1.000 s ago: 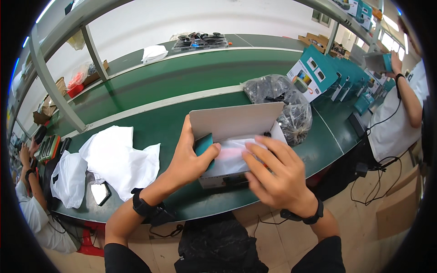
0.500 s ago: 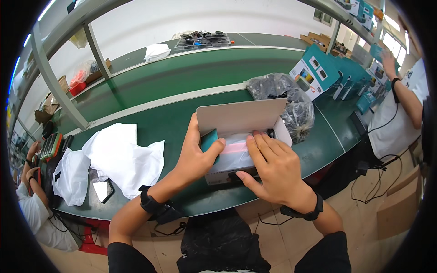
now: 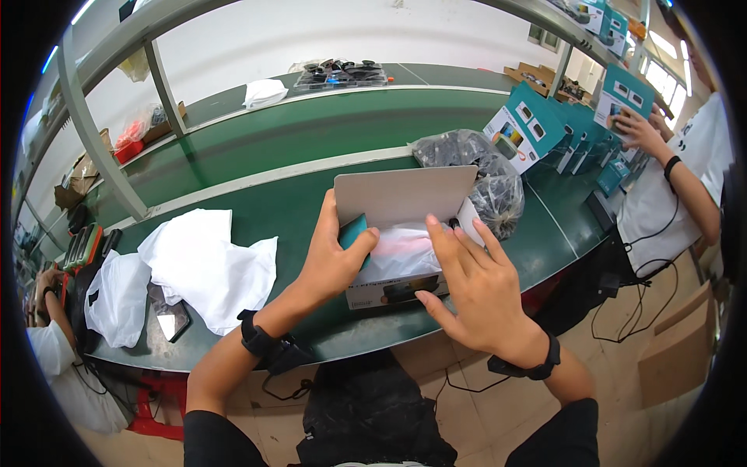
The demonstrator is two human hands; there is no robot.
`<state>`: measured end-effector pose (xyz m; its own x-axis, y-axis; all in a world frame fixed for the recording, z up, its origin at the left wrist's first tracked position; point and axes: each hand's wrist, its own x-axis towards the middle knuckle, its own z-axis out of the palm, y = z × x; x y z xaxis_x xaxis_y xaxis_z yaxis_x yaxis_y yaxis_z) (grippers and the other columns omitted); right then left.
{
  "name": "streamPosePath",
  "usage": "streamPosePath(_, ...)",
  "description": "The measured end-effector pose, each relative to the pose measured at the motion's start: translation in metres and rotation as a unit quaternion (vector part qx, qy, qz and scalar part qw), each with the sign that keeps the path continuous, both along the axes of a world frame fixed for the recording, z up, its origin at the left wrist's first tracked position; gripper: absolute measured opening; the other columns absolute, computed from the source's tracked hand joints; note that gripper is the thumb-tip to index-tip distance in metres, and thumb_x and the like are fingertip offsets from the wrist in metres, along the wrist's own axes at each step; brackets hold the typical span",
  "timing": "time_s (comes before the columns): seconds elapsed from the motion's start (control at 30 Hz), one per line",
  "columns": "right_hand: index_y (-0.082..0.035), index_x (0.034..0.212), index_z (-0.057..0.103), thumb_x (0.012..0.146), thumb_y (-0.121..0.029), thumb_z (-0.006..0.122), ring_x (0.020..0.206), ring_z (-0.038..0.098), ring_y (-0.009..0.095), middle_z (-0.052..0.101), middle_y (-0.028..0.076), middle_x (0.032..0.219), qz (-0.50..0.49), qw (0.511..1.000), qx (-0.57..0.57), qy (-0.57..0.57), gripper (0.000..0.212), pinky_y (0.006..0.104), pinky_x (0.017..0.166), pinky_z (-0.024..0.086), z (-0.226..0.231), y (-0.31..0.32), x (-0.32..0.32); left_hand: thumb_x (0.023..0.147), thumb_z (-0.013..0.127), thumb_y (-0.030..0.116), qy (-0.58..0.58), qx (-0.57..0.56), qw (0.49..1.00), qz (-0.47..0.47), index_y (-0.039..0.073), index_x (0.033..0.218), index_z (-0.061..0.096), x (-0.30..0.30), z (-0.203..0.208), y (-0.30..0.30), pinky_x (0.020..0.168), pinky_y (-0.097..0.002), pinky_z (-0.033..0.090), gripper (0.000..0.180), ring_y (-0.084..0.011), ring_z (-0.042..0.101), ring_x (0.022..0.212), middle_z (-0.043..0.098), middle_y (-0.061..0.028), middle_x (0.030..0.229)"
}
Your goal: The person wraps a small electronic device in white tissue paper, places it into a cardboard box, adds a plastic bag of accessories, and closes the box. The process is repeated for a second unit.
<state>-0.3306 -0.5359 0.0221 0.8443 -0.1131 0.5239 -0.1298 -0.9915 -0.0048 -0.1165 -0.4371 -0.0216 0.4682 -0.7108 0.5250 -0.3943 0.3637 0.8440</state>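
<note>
An open carton box [image 3: 389, 296] stands at the edge of the green table, its lid [image 3: 405, 188] raised at the back. Inside lies something in a white, translucent wrap [image 3: 401, 247] with a pinkish patch. A small black piece [image 3: 454, 222] shows at the right end of the box. My left hand [image 3: 331, 253] grips the box's left end, its thumb over a teal side flap [image 3: 352, 232]. Spread fingers of my right hand [image 3: 489, 300] hover above the right part of the box, holding nothing; its thumb is close to the front wall.
White cloth-like bags [image 3: 206, 261] and a phone-like slab [image 3: 173, 321] lie left. Behind the box, a clear bag of black parts [image 3: 498, 191] sits near several teal cartons [image 3: 537, 124]. At right a co-worker's hand [image 3: 642, 132] holds a carton; another person [image 3: 62, 366] works at far left.
My right hand has lifted off the wrapped contents and its fingers have spread. My left hand keeps its grip. The co-worker at right now has a teal-and-white carton in hand.
</note>
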Motion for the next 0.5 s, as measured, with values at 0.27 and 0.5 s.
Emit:
streamPosePath(0.27, 0.011, 0.121, 0.058, 0.082, -0.032, 0.068, 0.114, 0.056, 0.034, 0.064, 0.026, 0.106, -0.080, 0.989, -0.122, -0.020, 0.059, 0.0517, 0.116, 0.027, -0.014, 0.008, -0.006, 0.087, 0.063, 0.010, 0.007, 0.009, 1.000, 0.002, 0.002, 0.132, 0.042, -0.001, -0.001, 0.003, 0.108, -0.0354, 0.035, 0.050, -0.0212, 0.049, 0.121, 0.053, -0.0124, 0.124)
streamPosePath(0.5, 0.009, 0.123, 0.057, 0.081, -0.028, 0.068, 0.110, 0.057, 0.032, 0.066, 0.019, 0.099, 0.010, 0.997, -0.077, -0.018, 0.058, 0.0533, 0.116, 0.026, 0.002, -0.012, -0.010, 0.087, 0.066, 0.013, 0.003, 0.020, 1.000, -0.018, 0.002, 0.136, 0.040, 0.001, 0.000, 0.005, 0.109, -0.0359, 0.034, 0.057, -0.0215, 0.046, 0.124, 0.051, -0.0128, 0.128)
